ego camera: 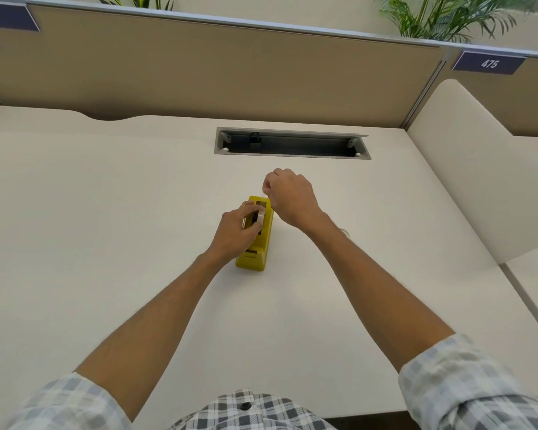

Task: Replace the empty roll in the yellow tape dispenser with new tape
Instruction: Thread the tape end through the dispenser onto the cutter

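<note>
My left hand grips a tape roll over the yellow dispenser at frame centre; my right hand hovers fisted; contents unclear.

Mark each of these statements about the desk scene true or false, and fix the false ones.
1. The yellow tape dispenser stands on the white desk. True.
2. The left hand grips a roll of tape at the dispenser's cradle. True.
3. The right hand lies flat and open on the desk. False: it is closed into a loose fist above the dispenser's far end.
4. The cable slot at the back of the desk is covered by a lid. False: it is open.
5. The sign on the right partition reads 475. True.
</note>
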